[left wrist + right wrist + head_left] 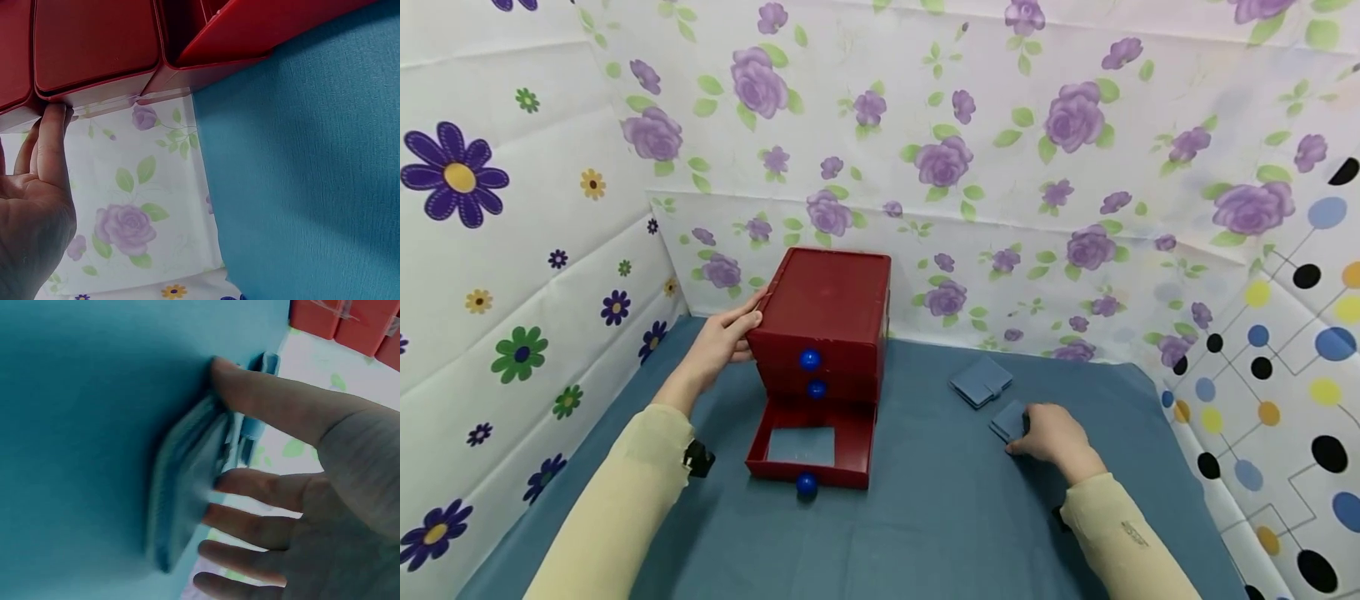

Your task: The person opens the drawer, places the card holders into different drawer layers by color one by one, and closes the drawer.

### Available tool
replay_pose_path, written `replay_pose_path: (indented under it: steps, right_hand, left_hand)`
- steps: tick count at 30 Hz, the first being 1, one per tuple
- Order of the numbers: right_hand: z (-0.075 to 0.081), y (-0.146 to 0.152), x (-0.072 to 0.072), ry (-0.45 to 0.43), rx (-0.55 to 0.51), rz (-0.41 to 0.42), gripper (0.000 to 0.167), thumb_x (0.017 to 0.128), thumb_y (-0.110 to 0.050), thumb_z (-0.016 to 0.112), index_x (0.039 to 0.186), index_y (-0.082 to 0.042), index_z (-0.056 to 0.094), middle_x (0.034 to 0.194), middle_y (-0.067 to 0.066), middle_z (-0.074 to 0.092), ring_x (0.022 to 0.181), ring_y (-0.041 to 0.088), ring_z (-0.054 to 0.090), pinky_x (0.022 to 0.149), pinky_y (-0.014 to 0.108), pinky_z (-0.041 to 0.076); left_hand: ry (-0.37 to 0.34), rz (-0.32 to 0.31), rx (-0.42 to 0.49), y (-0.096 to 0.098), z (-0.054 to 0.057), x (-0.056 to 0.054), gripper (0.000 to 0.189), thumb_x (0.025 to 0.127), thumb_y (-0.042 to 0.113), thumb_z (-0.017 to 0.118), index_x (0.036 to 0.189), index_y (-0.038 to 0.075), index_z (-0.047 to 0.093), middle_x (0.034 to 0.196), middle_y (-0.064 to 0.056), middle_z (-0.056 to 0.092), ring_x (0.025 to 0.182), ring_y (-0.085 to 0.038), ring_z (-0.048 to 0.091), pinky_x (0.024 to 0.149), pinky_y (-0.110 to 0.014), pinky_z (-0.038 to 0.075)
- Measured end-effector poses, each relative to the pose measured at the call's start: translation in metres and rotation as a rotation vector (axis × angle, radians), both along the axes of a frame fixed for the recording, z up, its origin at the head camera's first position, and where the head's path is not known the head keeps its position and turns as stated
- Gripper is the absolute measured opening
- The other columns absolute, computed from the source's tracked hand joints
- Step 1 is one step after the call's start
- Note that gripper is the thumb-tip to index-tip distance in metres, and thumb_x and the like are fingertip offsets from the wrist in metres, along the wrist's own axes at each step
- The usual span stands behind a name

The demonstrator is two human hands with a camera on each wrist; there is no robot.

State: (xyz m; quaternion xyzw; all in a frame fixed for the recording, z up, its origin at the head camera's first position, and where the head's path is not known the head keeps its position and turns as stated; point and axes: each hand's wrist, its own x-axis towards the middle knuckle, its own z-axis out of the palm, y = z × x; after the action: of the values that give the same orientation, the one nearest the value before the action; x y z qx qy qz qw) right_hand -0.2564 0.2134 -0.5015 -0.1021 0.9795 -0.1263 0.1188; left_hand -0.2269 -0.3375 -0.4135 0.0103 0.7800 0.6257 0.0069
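A dark red drawer box (823, 300) with blue ball knobs stands left of centre, its bottom drawer (861, 442) pulled out. Against the box's left side rests my left hand (718, 337), its fingers fairly straight along the wall; the left wrist view shows this hand (37, 200) at the box's edge. A flat pale-blue rectangle (801, 446) shows inside the drawer. On the right, my right hand (1056, 437) pinches a small blue wallet (1009, 419) on the cloth, thumb at one edge and fingers across from it. Close behind lies another blue wallet (981, 381) with a strap.
Blue cloth (925, 517) covers the table. A flower-print sheet (1000, 208) hangs behind, another patterned sheet (512, 275) stands on the left, and a dotted one (1285, 417) on the right. The bottom drawer's knob (807, 485) sticks out toward the front.
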Motion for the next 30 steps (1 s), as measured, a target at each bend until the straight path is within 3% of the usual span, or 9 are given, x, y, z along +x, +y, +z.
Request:
replay_pose_path:
  steps: [4, 9, 30]
  right_hand:
    - [0.010, -0.011, -0.009, -0.046, 0.050, -0.018, 0.046, 0.082, -0.028, 0.095, 0.107, 0.005, 0.073, 0.092, 0.018, 0.068, 0.075, 0.031, 0.064, 0.066, 0.048, 0.056]
    - [0.016, -0.019, -0.013, -0.083, 0.084, -0.030, 0.047, 0.082, -0.026, 0.095, 0.108, 0.006, 0.074, 0.093, 0.020, 0.068, 0.075, 0.032, 0.064, 0.066, 0.047, 0.057]
    - [0.004, -0.003, -0.005, -0.050, -0.014, -0.042, 0.075, 0.081, -0.033, 0.096, 0.133, 0.011, 0.066, 0.124, 0.031, 0.066, 0.107, 0.046, 0.066, 0.086, 0.059, 0.057]
  left_hand:
    - [-0.002, -0.008, 0.015, -0.001, 0.002, 0.001, 0.065, 0.110, 0.053, 0.056, 0.168, 0.039, 0.033, 0.166, -0.021, 0.041, 0.102, -0.008, 0.075, 0.085, -0.029, 0.062]
    - [0.001, -0.007, 0.024, -0.003, 0.001, 0.002, 0.065, 0.110, 0.052, 0.056, 0.169, 0.038, 0.032, 0.165, -0.022, 0.041, 0.102, -0.007, 0.075, 0.084, -0.028, 0.062]
    - [0.010, -0.007, 0.001, -0.001, -0.001, 0.001, 0.063, 0.110, 0.053, 0.056, 0.168, 0.041, 0.034, 0.167, -0.017, 0.040, 0.107, -0.011, 0.075, 0.087, -0.030, 0.061]
